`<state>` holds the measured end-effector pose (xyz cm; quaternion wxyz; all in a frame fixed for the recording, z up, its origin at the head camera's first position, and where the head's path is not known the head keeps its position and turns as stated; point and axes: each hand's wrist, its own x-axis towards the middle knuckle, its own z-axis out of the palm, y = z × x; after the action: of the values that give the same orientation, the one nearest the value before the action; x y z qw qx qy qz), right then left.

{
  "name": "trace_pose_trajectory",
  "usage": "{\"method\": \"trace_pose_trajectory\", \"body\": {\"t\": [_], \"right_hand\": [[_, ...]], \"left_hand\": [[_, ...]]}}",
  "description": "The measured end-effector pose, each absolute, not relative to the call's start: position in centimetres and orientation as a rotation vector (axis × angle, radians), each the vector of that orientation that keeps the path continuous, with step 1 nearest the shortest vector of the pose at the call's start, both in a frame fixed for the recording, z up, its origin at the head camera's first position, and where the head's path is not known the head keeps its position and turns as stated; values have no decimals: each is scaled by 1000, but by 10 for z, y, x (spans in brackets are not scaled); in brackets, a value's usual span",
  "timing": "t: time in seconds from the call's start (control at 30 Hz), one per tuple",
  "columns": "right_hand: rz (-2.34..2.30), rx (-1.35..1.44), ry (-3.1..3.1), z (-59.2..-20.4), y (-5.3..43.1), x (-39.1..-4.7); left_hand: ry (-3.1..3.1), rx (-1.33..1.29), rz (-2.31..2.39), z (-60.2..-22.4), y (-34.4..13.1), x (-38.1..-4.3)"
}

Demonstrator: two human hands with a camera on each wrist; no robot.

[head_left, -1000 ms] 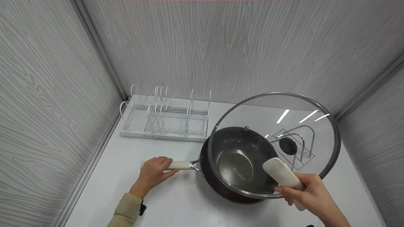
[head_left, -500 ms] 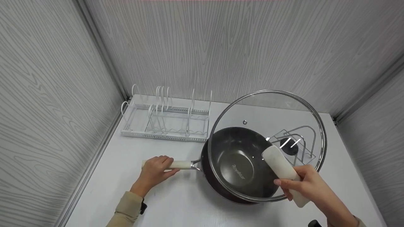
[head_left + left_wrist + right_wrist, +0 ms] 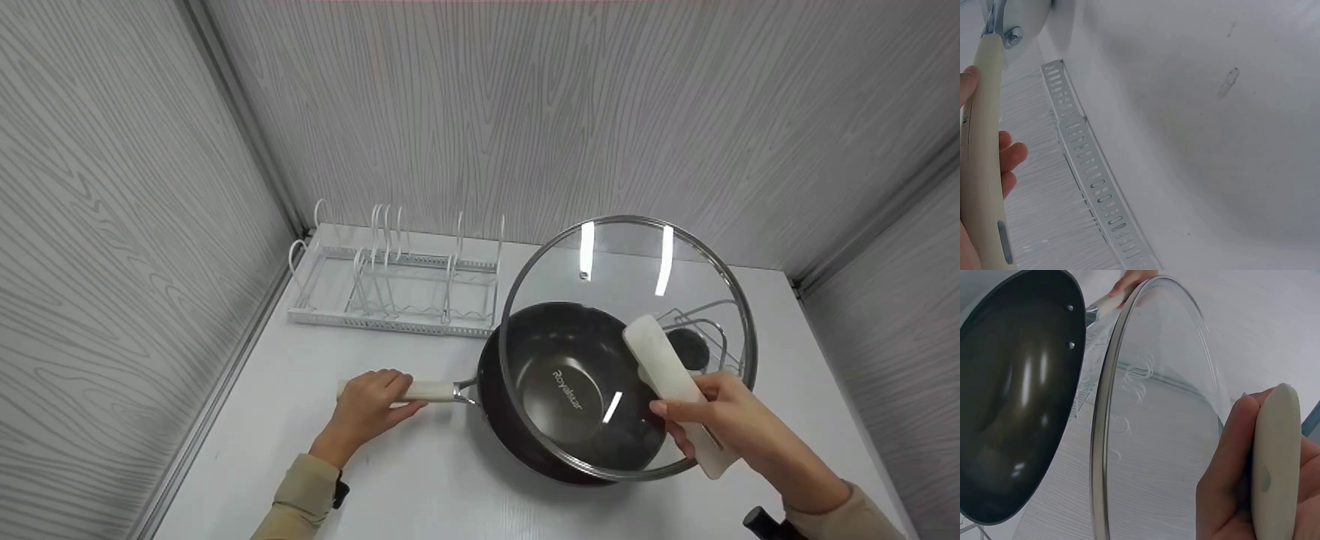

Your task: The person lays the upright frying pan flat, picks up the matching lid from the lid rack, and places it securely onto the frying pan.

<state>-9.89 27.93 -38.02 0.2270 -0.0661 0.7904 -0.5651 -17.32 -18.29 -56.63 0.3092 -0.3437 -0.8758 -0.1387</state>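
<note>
In the head view my left hand [image 3: 371, 409] grips the cream handle [image 3: 431, 391] of a dark nonstick wok pan [image 3: 490, 390]. The left wrist view shows fingers and thumb around this handle. My right hand [image 3: 724, 424] holds a large glass lid [image 3: 622, 255] by its long cream grip [image 3: 661, 358], thumb on the near side. Tilted, the steel-rimmed lid overlaps most of the pan in the head view. In the right wrist view the lid stands nearly on edge beside the pan [image 3: 1022, 399], with a gap between the rims.
A white wire dish rack [image 3: 390, 325] with upright loops stands at the back left. Behind the lid, seen through the glass, are a grey wire stand [image 3: 721, 341] and a dark round piece [image 3: 688, 349]. Wood-grain panels [image 3: 480, 112] enclose the white table [image 3: 420, 480].
My right hand has raised the lid's grip slightly and swung the lid leftward, so its right edge sits farther left and light reflections have shifted. The left hand and pan stay nearly still.
</note>
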Motion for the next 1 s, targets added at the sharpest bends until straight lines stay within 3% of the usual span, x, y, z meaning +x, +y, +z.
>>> {"method": "trace_pose_trajectory", "body": {"t": [1.0], "right_hand": [[-1651,16,1820,-415,267,-141]], "left_hand": [[-2304,-900,-362,-566,-182,-170]]}}
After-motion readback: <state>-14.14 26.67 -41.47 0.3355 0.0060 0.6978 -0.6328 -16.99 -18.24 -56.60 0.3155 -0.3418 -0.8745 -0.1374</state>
